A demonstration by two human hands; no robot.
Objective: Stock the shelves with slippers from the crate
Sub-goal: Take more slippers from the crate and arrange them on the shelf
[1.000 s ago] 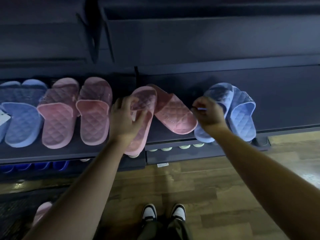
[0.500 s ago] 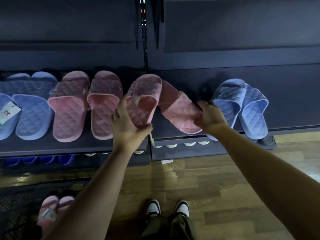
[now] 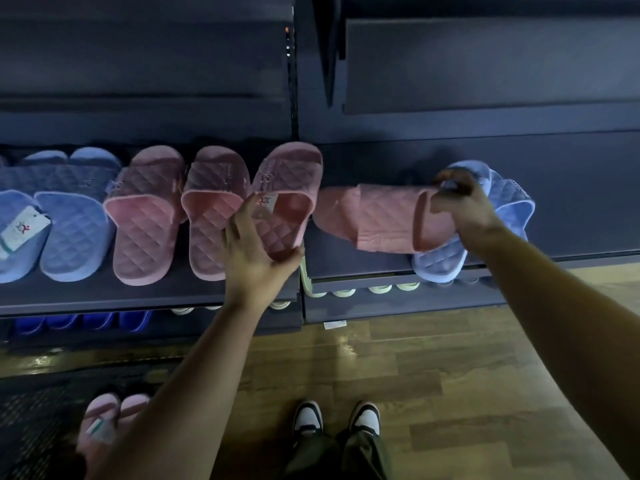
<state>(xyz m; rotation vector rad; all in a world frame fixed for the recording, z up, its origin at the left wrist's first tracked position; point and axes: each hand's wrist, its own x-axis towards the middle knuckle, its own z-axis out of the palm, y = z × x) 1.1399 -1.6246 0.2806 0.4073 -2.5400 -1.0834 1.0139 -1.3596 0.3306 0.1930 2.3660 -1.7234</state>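
Leftmost blue slipper (image 3: 14, 258) partly beyond the frame edge; blue pair (image 3: 509, 202) half behind the right hand (image 3: 464, 206).

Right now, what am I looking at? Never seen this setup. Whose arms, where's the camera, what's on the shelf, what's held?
No machine here: a person's two bare arms, filmed by one wide-angle camera on their head, looking forward and down. That is why their own shoes show at the bottom. On the shelf lie a blue pair and a pink pair. The left hand grips the heel of a pink slipper lying beside them. The right hand holds a second pink slipper turned sideways, in front of another blue pair. Bottom left, more pink slippers wait in what looks like a dark crate.
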